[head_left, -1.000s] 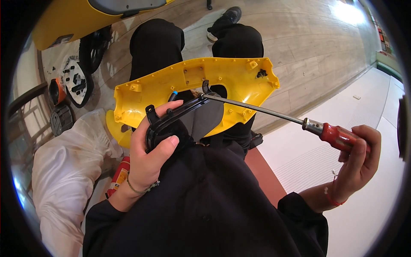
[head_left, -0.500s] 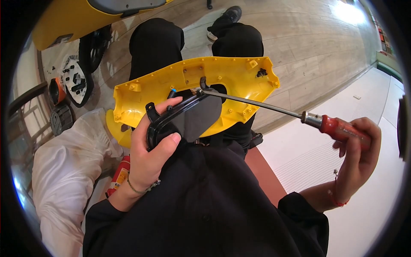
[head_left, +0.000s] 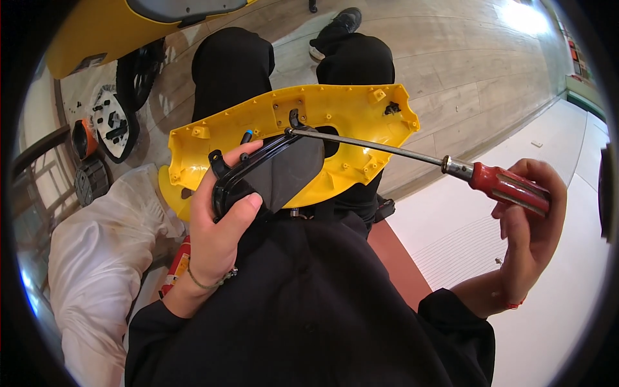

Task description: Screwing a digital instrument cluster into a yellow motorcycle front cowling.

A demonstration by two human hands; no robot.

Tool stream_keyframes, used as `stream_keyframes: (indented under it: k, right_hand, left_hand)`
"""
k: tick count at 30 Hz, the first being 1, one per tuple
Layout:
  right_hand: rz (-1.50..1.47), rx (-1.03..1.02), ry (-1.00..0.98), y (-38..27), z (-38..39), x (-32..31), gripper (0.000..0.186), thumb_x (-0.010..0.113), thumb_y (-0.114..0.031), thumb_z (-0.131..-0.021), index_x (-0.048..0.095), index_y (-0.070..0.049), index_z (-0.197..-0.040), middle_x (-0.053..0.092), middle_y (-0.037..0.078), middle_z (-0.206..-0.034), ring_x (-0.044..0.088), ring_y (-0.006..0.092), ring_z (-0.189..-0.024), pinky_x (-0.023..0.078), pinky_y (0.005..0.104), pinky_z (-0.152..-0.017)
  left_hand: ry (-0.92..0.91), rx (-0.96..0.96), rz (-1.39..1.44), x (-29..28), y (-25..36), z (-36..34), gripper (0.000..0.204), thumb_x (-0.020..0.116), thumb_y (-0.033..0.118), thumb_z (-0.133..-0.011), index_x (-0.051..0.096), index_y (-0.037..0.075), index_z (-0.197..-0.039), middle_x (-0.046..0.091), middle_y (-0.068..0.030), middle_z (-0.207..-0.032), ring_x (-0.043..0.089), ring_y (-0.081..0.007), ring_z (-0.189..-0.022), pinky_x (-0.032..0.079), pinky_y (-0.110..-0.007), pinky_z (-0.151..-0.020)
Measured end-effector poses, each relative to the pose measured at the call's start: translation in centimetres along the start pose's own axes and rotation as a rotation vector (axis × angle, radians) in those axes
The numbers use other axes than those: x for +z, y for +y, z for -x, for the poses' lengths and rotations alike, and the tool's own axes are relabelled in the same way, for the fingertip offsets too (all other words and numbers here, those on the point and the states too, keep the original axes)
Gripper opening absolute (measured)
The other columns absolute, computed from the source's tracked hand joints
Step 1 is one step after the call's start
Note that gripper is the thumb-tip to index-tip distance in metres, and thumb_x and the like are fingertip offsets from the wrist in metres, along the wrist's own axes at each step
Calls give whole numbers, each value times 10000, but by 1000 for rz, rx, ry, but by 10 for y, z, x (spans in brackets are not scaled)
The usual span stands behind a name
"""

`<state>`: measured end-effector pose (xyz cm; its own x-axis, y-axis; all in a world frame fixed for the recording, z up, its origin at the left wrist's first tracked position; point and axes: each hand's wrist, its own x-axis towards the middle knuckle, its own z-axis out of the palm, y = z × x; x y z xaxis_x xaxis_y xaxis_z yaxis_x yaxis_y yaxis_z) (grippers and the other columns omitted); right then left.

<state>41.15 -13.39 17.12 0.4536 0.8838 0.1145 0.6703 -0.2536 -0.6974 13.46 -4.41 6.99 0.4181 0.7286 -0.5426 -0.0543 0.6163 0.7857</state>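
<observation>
Across my lap lies a curved yellow plastic shell (head_left: 351, 111), its hollow side with several screw posts facing up. My left hand (head_left: 216, 242) grips a dark grey panel with a glossy black rim and mounting tabs (head_left: 293, 164), tilted above the shell. In my right hand (head_left: 538, 226) is a screwdriver (head_left: 491, 184), fingers curled around its red handle. The long metal shaft points left, and its tip meets the upper end of the black rim. Whether a screw sits under the tip is too small to tell.
At the left, white cloth (head_left: 103, 245) drapes beside a red cylinder (head_left: 177, 267). Beyond it are a black-and-white part (head_left: 111, 122) and an orange-rimmed piece (head_left: 84, 138) on the floor. A large yellow body (head_left: 97, 39) stands top left; a white board (head_left: 445, 238) lies right.
My left hand has shifted slightly left with the panel. The screwdriver has followed, its tip still at the rim, and its handle looks turned in my right hand.
</observation>
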Motion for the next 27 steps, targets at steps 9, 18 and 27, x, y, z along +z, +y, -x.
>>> stream_keyframes:
  k: [9,18,27]
  right_hand:
    - [50,145,25,-2,-1,-3,462,676,-128,-820,497,-25,-1233,579,66,-849,591,112,-777,468,196,-640]
    - [-54,292,-41,-5,0,-12,280,573,-181,-903,520,25,-1085,622,88,-824,605,129,-668,446,191,-552]
    - [118,578,-139,-4,-2,-14,389,631,-194,-858,480,2,-1157,564,96,-903,573,130,-731,469,219,-628]
  left_hand:
    - [-33,-1,24,1,1,-1,507,566,43,-793,485,-35,-1287,567,-100,-1212,539,-141,-1112,386,-269,-988]
    - [-4,0,20,2,1,0,497,573,45,-796,491,-38,-1278,568,-101,-1213,536,-146,-1116,382,-272,-992]
    - [23,23,-23,-4,3,-2,497,569,46,-795,493,-31,-1281,572,-102,-1210,543,-148,-1105,386,-270,-986]
